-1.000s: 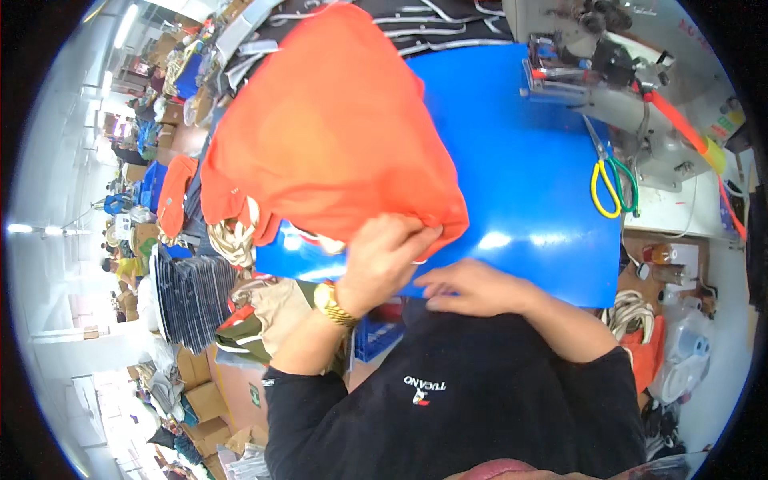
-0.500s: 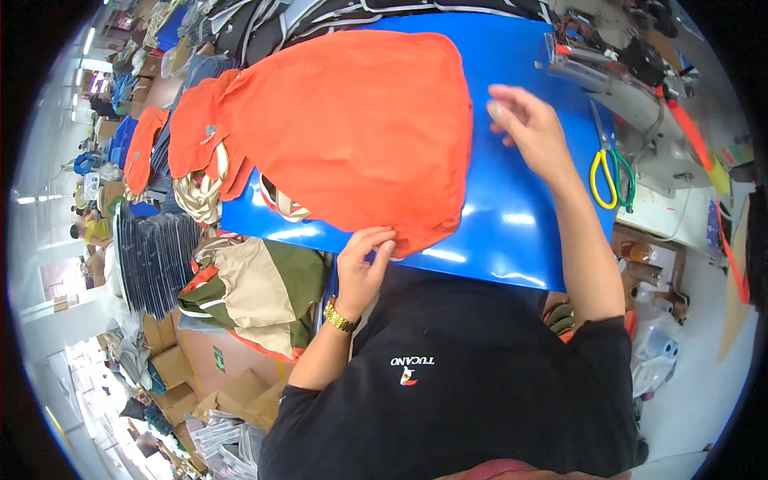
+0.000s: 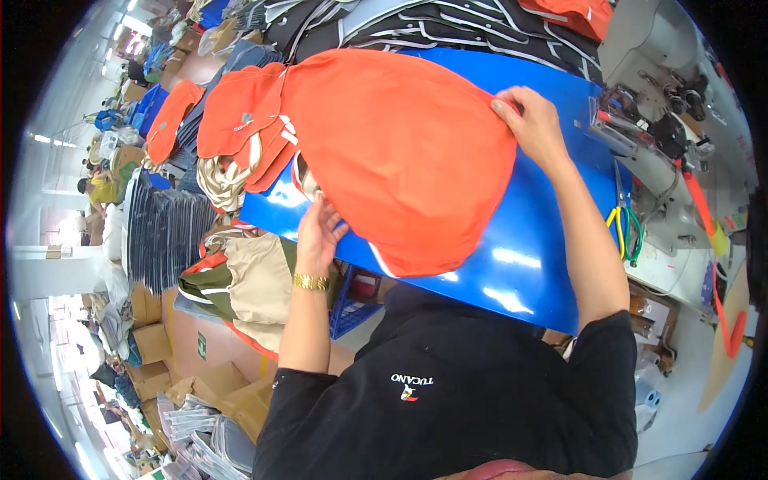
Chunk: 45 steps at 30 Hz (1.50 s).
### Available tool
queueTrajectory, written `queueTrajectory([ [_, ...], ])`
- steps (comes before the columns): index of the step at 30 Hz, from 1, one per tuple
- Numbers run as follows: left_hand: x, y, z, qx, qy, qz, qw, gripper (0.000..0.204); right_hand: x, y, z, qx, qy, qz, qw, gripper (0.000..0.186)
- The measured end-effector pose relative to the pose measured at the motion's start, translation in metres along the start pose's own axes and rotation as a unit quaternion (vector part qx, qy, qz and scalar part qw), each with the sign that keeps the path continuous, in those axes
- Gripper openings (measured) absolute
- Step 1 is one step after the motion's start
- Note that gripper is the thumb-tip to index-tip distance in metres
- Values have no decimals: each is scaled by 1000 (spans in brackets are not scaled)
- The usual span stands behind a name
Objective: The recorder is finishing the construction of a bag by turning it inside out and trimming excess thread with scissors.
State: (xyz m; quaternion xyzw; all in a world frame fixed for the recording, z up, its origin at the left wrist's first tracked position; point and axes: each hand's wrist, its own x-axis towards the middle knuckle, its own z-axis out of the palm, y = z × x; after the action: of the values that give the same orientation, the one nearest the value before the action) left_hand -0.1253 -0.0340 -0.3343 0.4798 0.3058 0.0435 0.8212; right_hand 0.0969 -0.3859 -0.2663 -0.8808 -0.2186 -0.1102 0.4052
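Observation:
A large orange fabric bag (image 3: 400, 160) with rounded corners lies spread over the blue tabletop (image 3: 552, 232). At its far right edge my right hand (image 3: 534, 124) pinches the cloth between thumb and fingers. My left hand (image 3: 318, 236), with a gold-coloured watch band at the wrist, holds the bag's near left edge beside a pale strap (image 3: 306, 178); its fingertips are partly hidden by the cloth. Smaller orange pieces (image 3: 240, 108) with small tags and a bundle of cream straps (image 3: 228, 180) lie at the bag's left end.
Yellow-and-green-handled scissors (image 3: 624, 224) lie right of my right forearm, near a sewing machine (image 3: 664, 168). Black panels with pale edging (image 3: 448, 28) are piled along the far side. A stack of dark panels (image 3: 164, 240) and a beige-and-green bag (image 3: 252, 284) stand at left.
My right hand, free half a second ago, has taken hold of the bag's right edge. My left hand has moved left and farther along the near edge. The bag appears turned and shifted right.

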Motion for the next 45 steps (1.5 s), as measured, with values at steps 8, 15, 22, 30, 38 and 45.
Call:
queueTrajectory([
  [8, 83, 45, 43, 96, -103, 86, 986, 21, -145, -17, -36, 74, -61, 95, 991, 15],
  [15, 97, 51, 137, 288, -142, 321, 891, 19, -253, -64, -31, 187, -130, 208, 951, 18],
  [22, 127, 71, 179, 369, -185, 73, 908, 35, -263, -66, -30, 203, -155, 219, 942, 24],
  [30, 174, 49, 188, 547, -257, 23, 796, 35, -261, -62, -41, 224, -102, 263, 933, 23],
  [38, 149, 34, 200, 482, -244, 5, 841, 24, -261, -42, -58, 202, -56, 305, 929, 20],
  [45, 168, 24, 172, 465, -243, 118, 843, 19, -273, -33, -58, 180, -39, 341, 922, 18],
])
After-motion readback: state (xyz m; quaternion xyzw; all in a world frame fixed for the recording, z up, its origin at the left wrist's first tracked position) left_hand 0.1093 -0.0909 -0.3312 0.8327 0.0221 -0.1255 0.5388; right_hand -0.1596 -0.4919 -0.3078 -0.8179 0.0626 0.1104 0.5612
